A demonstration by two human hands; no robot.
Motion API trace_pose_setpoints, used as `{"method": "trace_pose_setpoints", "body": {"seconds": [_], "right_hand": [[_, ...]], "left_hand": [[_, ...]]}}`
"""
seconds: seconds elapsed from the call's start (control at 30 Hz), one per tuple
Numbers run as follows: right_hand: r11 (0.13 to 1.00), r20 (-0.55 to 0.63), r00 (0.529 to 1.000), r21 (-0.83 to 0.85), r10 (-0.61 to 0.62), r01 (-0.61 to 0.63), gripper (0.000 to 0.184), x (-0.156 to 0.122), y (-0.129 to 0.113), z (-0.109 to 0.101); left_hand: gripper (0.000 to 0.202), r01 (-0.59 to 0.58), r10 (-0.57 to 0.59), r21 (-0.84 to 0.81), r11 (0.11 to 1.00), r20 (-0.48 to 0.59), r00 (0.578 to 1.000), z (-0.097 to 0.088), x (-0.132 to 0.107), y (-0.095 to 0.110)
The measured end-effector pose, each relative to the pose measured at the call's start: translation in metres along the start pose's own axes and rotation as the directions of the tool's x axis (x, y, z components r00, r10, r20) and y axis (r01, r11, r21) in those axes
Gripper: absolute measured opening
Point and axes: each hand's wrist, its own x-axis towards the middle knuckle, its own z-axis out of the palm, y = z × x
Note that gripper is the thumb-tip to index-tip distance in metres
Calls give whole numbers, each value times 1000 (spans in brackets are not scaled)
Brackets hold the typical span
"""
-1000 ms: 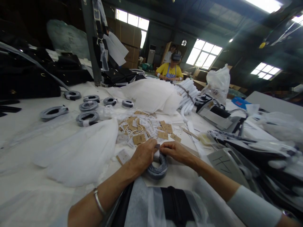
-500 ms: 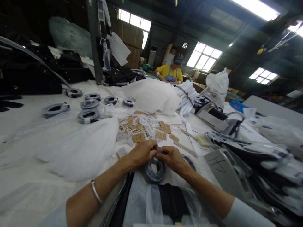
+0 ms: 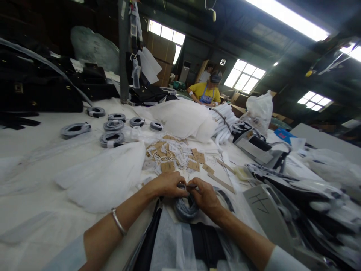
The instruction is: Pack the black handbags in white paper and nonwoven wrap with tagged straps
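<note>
A coiled strap (image 3: 186,211), grey and wrapped in clear film, lies in front of me. My left hand (image 3: 170,184) is closed on the coil's far left edge. At the far right edge my right hand (image 3: 207,195) pinches it, thumb and finger together. The fingertips nearly meet over the top of the coil, and a small dark piece between the right fingers is too hidden to name. Under the coil lies a black and grey bag (image 3: 207,244) in translucent film. Just right of my right hand rests another coiled strap (image 3: 224,197).
Brown paper tags (image 3: 167,166) with strings lie piled beyond my hands. Several wrapped coils (image 3: 112,139) sit to the left, near white foam sheets (image 3: 113,177). A grey marked case (image 3: 258,201) and bagged goods (image 3: 310,195) stand right. A person in yellow (image 3: 207,92) works across the table.
Both hands have come down a little onto the coil, and the grey strip that showed between the fingers is now mostly hidden. The whole view has shifted slightly.
</note>
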Motion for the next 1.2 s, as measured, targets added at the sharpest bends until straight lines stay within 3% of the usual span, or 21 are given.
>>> {"method": "trace_pose_setpoints", "body": {"seconds": [0.1, 0.2, 0.3, 0.43, 0.6, 0.7, 0.77, 0.83, 0.93, 1.07, 1.13, 1.2], "right_hand": [[998, 36, 998, 22, 51, -51, 10, 2, -1, -4], [982, 142, 975, 56, 172, -181, 4, 6, -6, -13], [958, 223, 934, 2, 278, -286, 23, 9, -16, -20], [917, 180, 900, -127, 397, -378, 36, 15, -32, -20], [920, 199, 903, -175, 381, -350, 24, 21, -36, -12], [951, 161, 948, -192, 274, -242, 12, 14, -27, -10], [973, 101, 988, -214, 113, -89, 11, 8, -20, -12], [966, 32, 995, -237, -99, 104, 12, 4, -17, -17], [898, -21, 929, -267, -369, 350, 9, 3, -22, -31], [773, -16, 818, -336, -575, 537, 19, 8, -39, -52], [724, -12, 772, -359, -635, 589, 20, 8, -45, -58], [697, -23, 744, -368, -668, 615, 20, 6, -49, -61]], "left_hand": [[35, 54, -49, 63, 997, -72, 996, 8, 0, 4], [33, 68, -63, 50, 996, -93, 994, 13, 1, 5], [30, 48, -47, 11, 999, -80, 996, 12, 2, 2], [25, 47, -50, -39, 998, -70, 996, 10, 4, 0], [25, 88, -97, -102, 991, -87, 992, 11, 4, 0], [24, 85, -96, -180, 980, -53, 994, 6, 4, -1], [28, 63, -71, -253, 965, -21, 997, 0, 5, -3], [39, 54, -67, -345, 937, -27, 997, -8, 6, -6], [50, 46, -87, -500, 865, -58, 995, -15, 5, -7], [54, 43, -52, -649, 760, 6, 999, -16, -2, 6], [46, 48, -16, -771, 635, 49, 999, -17, -7, 19], [35, 90, 0, -886, 454, 102, 995, -20, -12, 33]]}}
